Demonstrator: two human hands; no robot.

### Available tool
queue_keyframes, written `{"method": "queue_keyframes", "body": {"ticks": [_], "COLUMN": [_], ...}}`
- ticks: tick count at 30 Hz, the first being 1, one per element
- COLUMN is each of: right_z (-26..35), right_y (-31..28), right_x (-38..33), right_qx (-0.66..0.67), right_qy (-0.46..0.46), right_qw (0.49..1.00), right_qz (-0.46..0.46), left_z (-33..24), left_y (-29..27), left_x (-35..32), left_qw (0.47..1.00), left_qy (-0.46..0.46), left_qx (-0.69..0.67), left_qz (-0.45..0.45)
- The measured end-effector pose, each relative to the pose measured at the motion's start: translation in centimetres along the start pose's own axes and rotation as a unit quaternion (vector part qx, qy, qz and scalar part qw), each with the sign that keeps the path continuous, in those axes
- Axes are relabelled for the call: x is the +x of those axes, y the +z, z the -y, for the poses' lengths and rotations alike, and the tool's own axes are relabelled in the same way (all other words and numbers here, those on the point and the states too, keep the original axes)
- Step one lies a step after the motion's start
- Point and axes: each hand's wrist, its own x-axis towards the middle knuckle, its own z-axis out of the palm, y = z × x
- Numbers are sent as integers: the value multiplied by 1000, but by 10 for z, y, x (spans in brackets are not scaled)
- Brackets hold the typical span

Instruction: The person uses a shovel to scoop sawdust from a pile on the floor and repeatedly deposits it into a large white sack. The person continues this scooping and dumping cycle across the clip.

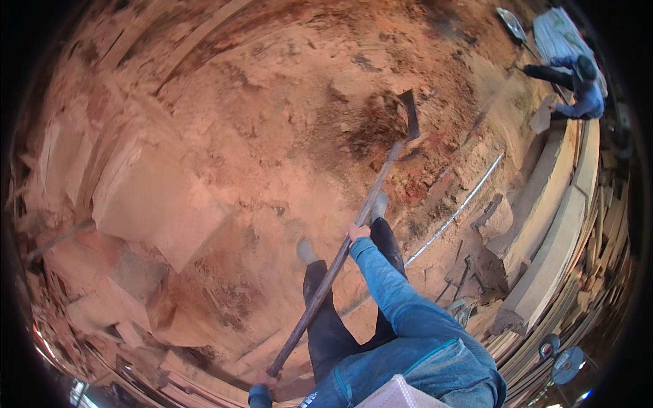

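A long-handled hoe [321,294] slants across in front of me, from the lower left up to the right. Its dark metal blade [411,114] is at the loose reddish-brown sawdust [354,126] ahead of my feet. Partway along the wooden handle, my right hand [358,232] is closed around it. Close to the handle's lower end is my left hand [267,380], wrapped on it near my body and partly cut off by my sleeve. My feet in grey socks stand on either side of the handle.
Big dust-covered wood blocks [160,197] lie at the left. Long squared beams [547,251] line the right side, with a thin pale rod [456,216] on the ground nearer me. Another person [581,92] sits at the far right by a white sack [561,34].
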Motion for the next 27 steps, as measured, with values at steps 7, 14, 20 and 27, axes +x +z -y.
{"method": "queue_keyframes", "body": {"ticks": [7,14,20,27], "right_z": [25,-22,-185,-237], "right_y": [-59,-21,51,81], "right_x": [-62,-52,-137,-140], "right_qx": [121,93,39,20], "right_qy": [28,107,271,461], "right_qw": [976,981,935,830], "right_qz": [180,134,225,313], "left_z": [54,107,146,79], "left_y": [6,21,17,37], "left_x": [11,-62,-178,-154], "left_qw": [975,948,932,924], "left_qy": [56,30,-143,-194], "left_qx": [130,201,229,205], "left_qz": [-172,-246,-243,-259]}}
